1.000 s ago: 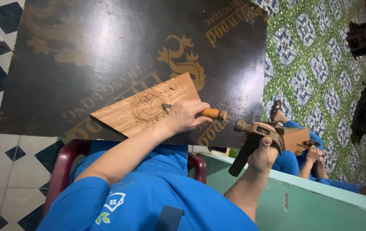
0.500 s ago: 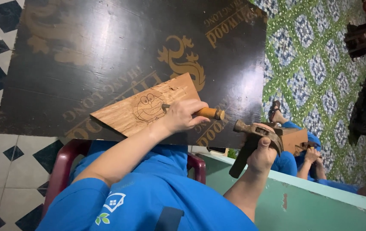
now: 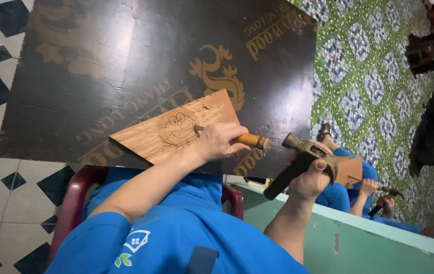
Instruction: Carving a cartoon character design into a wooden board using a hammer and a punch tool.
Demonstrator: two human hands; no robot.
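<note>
One dark brown plywood sheet serving as the bench (image 3: 100, 66): lies under and beyond both hands, printed with faded gold lettering and an emblem.

One light wooden board, flat and four-sided, with a cartoon face drawn in outline (image 3: 173, 129): rests on the bench, directly under and just ahead of the left hand.

One dark red plastic chair (image 3: 77, 195): behind the left forearm, below the bench edge, partly covered by blue clothing.

One hammer with a worn metal head and dark handle (image 3: 303, 160): gripped in the right hand, its head raised just beside the butt of the chisel, not touching it.

One chisel with an orange-brown wooden handle (image 3: 250, 140): held by the left hand; its handle end sticks out toward the right hand, its blade end lies on the drawn board.

Left hand (image 3: 217, 142): clenched around the chisel handle, resting on the board.

Right hand (image 3: 311, 180): closed around the hammer handle, off the bench edge.

One further person in blue (image 3: 346, 195): past the right hand, on the green patterned floor (image 3: 374, 91), with a wooden piece of their own.

No containers in view.
</note>
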